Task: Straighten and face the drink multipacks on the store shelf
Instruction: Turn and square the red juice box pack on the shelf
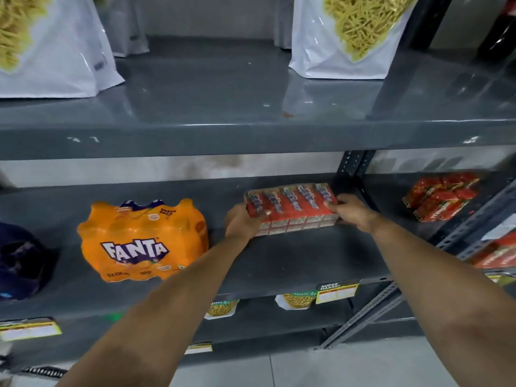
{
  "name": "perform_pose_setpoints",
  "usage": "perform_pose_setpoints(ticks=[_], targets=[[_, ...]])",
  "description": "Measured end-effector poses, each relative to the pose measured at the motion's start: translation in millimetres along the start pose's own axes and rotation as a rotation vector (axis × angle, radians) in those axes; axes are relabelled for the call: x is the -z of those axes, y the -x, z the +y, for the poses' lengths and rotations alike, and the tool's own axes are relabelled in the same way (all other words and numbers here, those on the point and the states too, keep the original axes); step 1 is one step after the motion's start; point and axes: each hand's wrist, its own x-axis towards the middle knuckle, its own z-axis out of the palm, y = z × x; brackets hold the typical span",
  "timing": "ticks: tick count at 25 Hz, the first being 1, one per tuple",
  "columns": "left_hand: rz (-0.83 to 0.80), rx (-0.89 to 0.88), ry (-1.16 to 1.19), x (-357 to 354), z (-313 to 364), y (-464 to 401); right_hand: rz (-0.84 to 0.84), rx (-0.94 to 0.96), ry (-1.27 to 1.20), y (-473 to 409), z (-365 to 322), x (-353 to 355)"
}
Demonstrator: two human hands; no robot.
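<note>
Two hands on red juice-carton multipack [290, 209], centre of frame, middle shelf [293, 258]. Left hand [243, 222] grip closed on pack's left end, thumb on top. Right hand [353, 212] grip closed on right end. Pack sits on shelf, slightly turned. Orange Fanta multipack [142, 241] at left, well apart. Another red pack [441, 195] at right. Noodle bags [349, 34] on upper shelf.

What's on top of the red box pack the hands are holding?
A row of wrapped straws lies on top of the red carton multipack. Both thumbs press its top edges; the left hand hides its left end.
</note>
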Motion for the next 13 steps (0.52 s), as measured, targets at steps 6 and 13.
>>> perform_pose_setpoints(ticks=[6,13], targets=[[0.089,-0.112,0.260,-7,-12,12,0.127,0.060,-0.208,20,10,0],[0.169,-0.097,0.190,-10,-24,21,-0.088,-0.009,-0.070,39,13,9]])
